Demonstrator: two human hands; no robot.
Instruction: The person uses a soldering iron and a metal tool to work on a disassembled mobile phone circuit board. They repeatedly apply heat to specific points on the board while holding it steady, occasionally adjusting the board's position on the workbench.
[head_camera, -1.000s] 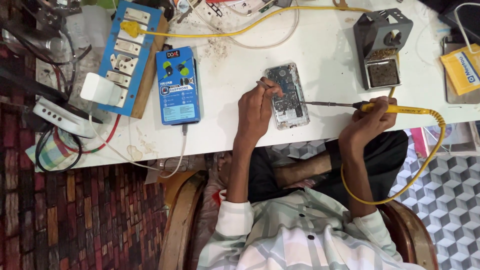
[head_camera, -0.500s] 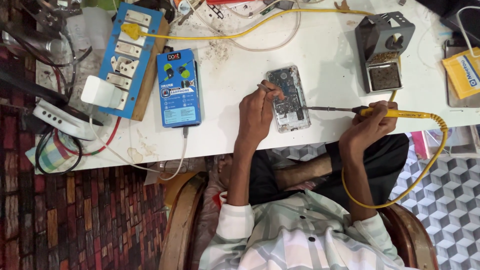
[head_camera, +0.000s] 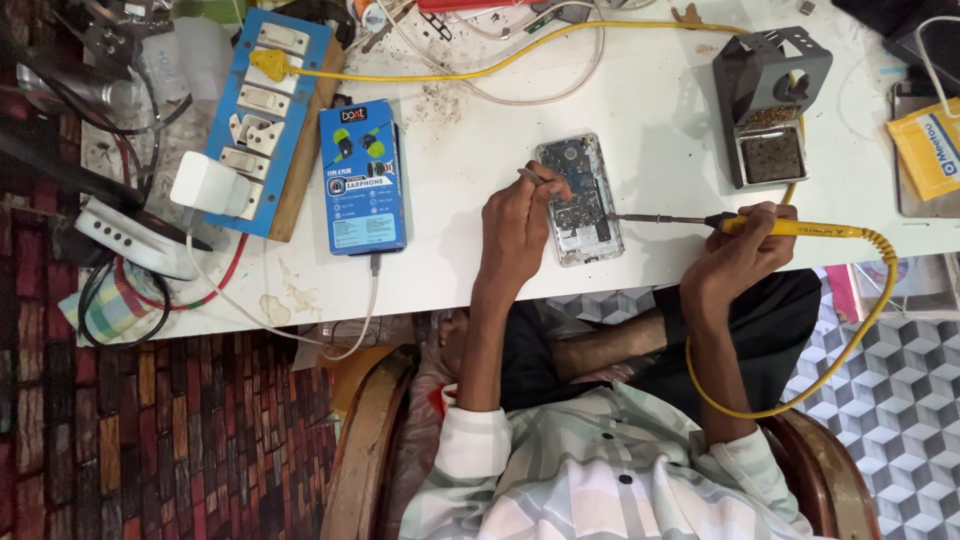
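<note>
While bent over white table (head_camera: 640, 90): opened phone (head_camera: 580, 198) lay flat near front edge, circuit side up. Left hand (head_camera: 515, 232) rested at phone's 9 o'clock, fingers pinched around thin metal tweezers (head_camera: 531, 177). Right hand (head_camera: 742, 252) sat at 3 o'clock, clenched on yellow soldering iron (head_camera: 790, 227), tip touching phone's right side. Grey iron stand (head_camera: 768, 100) at 1 o'clock. Blue box (head_camera: 362, 178) at 9 o'clock, well apart.

A small electronics repair bench. An opened phone (head_camera: 580, 198) lies under the left hand (head_camera: 515, 235), a yellow soldering iron (head_camera: 775, 227) in the right hand (head_camera: 740, 255), its stand (head_camera: 768, 95) just beyond, and a blue switchboard (head_camera: 262, 120) with tangled cables (head_camera: 480, 70) far left of both.
</note>
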